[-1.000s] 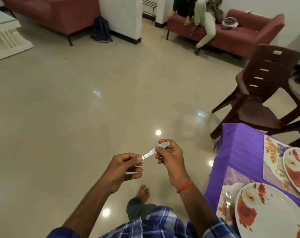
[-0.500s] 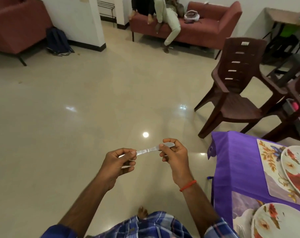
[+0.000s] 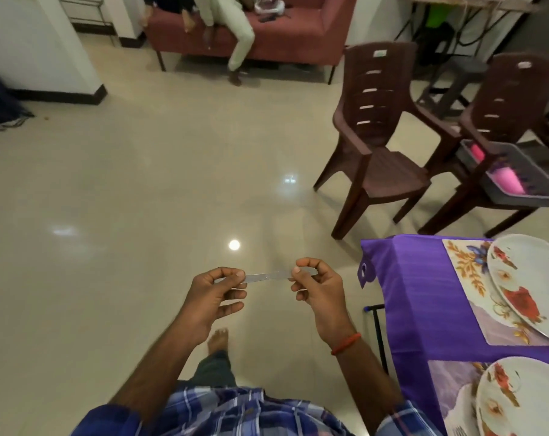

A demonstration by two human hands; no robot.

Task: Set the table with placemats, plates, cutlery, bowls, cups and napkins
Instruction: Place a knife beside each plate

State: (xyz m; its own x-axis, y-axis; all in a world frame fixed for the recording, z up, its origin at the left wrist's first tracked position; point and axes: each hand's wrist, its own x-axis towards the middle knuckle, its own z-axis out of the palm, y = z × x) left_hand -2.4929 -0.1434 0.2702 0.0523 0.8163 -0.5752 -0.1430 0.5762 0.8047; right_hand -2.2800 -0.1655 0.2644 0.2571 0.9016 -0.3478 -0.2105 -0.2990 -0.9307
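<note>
We hold a slim metal spoon point(image 3: 268, 276) level above the floor at six o'clock. Our left hand point(image 3: 213, 297) pinches its handle end with thumb and forefinger, and our right hand point(image 3: 320, 287) pinches the other end. The purple table point(image 3: 417, 294), with placemat point(image 3: 468, 278) and plate point(image 3: 524, 278) laid, sits at four o'clock. We should probably keep one hand on the handle and lay the spoon straight beside a plate.

You see a table draped in shiny purple cloth point(image 3: 417, 294) carrying two rectangular floral placemats: the far placemat point(image 3: 465, 278) close to the table's corner and the near placemat point(image 3: 449, 376) well back from that corner. Each bears a round white red-flowered plate: the far plate point(image 3: 531, 278) and the near plate point(image 3: 524, 401).
</note>
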